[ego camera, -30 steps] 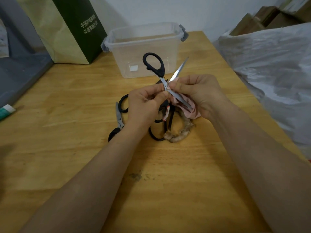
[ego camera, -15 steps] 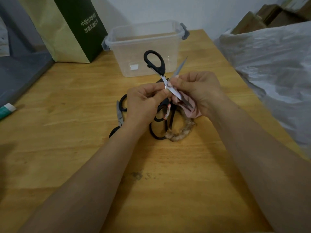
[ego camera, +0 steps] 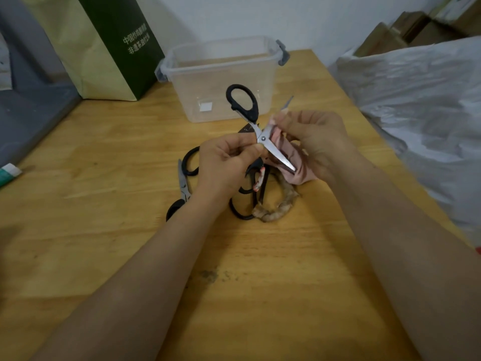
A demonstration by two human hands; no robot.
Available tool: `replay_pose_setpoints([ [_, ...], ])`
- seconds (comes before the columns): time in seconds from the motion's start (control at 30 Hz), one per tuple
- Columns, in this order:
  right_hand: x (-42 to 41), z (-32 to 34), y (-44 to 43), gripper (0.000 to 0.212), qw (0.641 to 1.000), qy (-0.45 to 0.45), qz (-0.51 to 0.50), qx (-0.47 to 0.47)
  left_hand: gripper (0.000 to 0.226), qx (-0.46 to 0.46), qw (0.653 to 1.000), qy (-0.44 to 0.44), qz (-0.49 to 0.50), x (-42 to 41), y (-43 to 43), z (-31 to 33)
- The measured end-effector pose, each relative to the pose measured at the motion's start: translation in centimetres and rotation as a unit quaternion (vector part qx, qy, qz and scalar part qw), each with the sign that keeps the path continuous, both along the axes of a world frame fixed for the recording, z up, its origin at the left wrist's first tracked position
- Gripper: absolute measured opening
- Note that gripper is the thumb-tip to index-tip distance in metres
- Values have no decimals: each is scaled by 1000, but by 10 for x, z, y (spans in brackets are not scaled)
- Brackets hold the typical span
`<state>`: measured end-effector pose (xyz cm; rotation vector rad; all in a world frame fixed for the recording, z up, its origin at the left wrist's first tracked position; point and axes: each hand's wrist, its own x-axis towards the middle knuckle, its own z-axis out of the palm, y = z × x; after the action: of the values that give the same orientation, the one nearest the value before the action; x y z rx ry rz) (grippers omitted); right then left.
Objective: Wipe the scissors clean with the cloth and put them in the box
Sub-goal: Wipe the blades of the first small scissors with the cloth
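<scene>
Change noted: against the view a second ago, the right hand (ego camera: 318, 142) has carried the cloth (ego camera: 295, 165) outward along the far blade, so less bare steel shows beyond its fingertips and the pivot screw is now exposed. Judgement: the wipe is partway through this blade; the near blade, lying across the cloth below the right palm, appears not yet finished.

Hand state: the left hand (ego camera: 226, 165) has fingers and thumb curled tight, pinching the scissors (ego camera: 263, 138) just at the pivot. The right hand's fingers are bunched round the pink cloth and nip the far blade through it. The scissors are held spread, clear of the table (ego camera: 260, 295), one black loop standing above the left knuckles; the other loop is hidden.

Destination: the box (ego camera: 223, 74), clear plastic and lidless, stands just beyond both hands. I can see nothing in it.

Surroundings: spare scissors (ego camera: 183, 183) lie beside the left wrist, with more black handles under the hands and a braided cord (ego camera: 277, 212) below the right hand. A paper bag (ego camera: 104, 53) stands far left of the left hand; a plastic sheet (ego camera: 416, 113) lies outside the right forearm.

Obstruction: none between hands and box. Risk: open blades close to the fingers
</scene>
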<state>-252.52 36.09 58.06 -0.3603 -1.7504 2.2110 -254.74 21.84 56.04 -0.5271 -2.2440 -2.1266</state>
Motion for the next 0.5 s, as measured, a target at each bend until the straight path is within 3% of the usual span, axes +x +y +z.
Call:
replay_pose_setpoints([
  [0.1,2,-3,-10,11,997,-18,70,-12,16,7,1000,4,-2,-2,-3,1],
  [0.3,-2,4,0,19,999,16,-34,1,18,-6,1000,5,-12,0,1,1],
  [0.43,-1,-3,-7,12,997,-30,59,25,16,0,1000,4,-9,-2,-2,2],
  [0.5,-1,-1,-7,11,997,-31,56,31,19,0,1000,16,-16,-2,-3,2],
])
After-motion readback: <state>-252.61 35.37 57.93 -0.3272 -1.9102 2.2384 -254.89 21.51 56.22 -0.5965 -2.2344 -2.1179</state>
